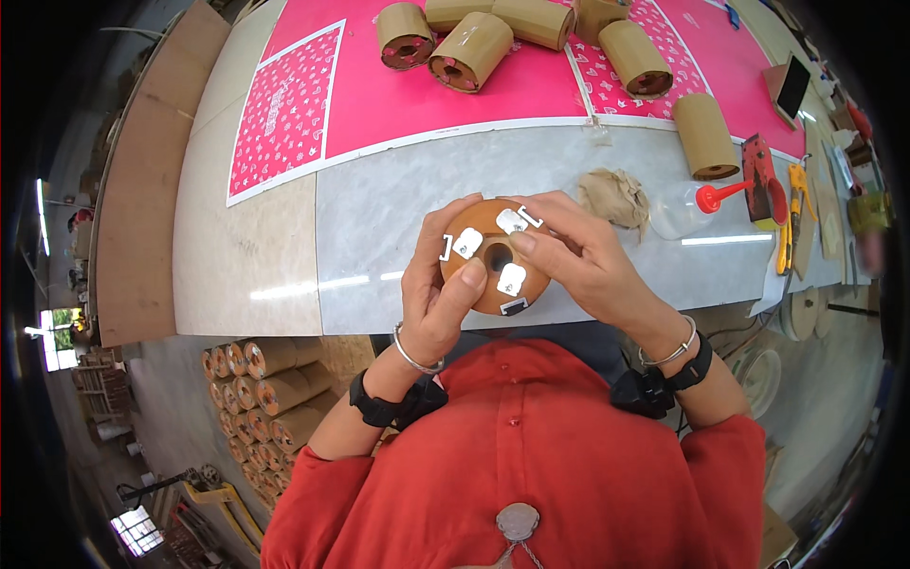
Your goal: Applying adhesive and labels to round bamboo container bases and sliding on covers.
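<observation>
Both my hands grip a round brown piece with a centre hole (pixel 486 302) over the near part of the table. Its face carries several white squarish patches, and white bracket-shaped bits and a dark bit sit around its rim. My left hand (pixel 436 275) closes round its left side, the thumb pressing on the face beside the hole. My right hand (pixel 578 248) holds the right and far side, its thumb near the upper right patch. The piece's underside and depth are hidden, so I cannot tell whether it is a disc or a cylinder's end.
Several brown cylinders (pixel 474 52) lie on pink printed sheets (pixel 398 104) at the back. A crumpled cloth (pixel 614 197), a clear bottle with a red nozzle (pixel 678 213), a yellow cutter (pixel 785 242) and a phone (pixel 792 90) are at right. More cylinders (pixel 270 356) are stacked below the table's left.
</observation>
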`<state>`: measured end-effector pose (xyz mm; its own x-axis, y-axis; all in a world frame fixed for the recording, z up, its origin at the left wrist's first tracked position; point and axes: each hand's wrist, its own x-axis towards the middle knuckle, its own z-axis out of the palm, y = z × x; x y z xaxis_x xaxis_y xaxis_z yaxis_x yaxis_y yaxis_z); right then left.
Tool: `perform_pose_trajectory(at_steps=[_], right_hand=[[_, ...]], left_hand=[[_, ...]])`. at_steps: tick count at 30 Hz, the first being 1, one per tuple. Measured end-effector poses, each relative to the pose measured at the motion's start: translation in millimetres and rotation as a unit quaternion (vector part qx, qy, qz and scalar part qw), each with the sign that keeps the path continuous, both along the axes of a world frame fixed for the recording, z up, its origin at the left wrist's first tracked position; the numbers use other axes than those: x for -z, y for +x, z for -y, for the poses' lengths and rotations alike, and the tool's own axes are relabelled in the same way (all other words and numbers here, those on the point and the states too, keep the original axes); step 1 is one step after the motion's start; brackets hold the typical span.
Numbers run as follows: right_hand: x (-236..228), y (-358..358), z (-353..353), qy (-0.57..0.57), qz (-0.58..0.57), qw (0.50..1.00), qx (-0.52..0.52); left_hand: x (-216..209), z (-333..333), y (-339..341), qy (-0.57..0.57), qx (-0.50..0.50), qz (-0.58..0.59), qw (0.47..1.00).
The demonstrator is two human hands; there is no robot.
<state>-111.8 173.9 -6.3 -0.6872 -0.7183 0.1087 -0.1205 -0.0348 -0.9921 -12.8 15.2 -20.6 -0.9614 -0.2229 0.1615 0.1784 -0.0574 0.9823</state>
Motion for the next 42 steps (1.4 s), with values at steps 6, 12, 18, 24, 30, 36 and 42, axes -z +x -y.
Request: perform_pose_trajectory(at_steps=[6,12,18,24,30,36,42], right_hand=[[1,-1,4,-0.024,0.050,0.998,-0.027],[0,11,14,-0.014,0.091,0.996,0.013],[-3,9,9,-0.007,0.013,1.000,-0.009],[-2,10,5,0.011,0.018,0.999,-0.030],[-8,12,8,0.014,-0.024,0.999,-0.024],[-10,6,11,0.032,-0.044,0.997,-0.046],[-6,0,12,0.067,0.000,0.997,-0.030]], left_hand=[[6,-7,-5,-0.001,-0.028,-0.026,0.999],[8,-10,-11,0.050,-0.047,-0.020,0.997],[27,-20,-10,0.053,-0.093,-0.069,0.992],[31,-19,-8,-0.042,-0.119,-0.131,0.983],[40,-18,-11,-0.072,-0.138,-0.174,0.972],[38,-14,-11,-0.076,-0.131,-0.177,0.972],[33,-9,-10,-0.094,-0.110,-0.142,0.979]])
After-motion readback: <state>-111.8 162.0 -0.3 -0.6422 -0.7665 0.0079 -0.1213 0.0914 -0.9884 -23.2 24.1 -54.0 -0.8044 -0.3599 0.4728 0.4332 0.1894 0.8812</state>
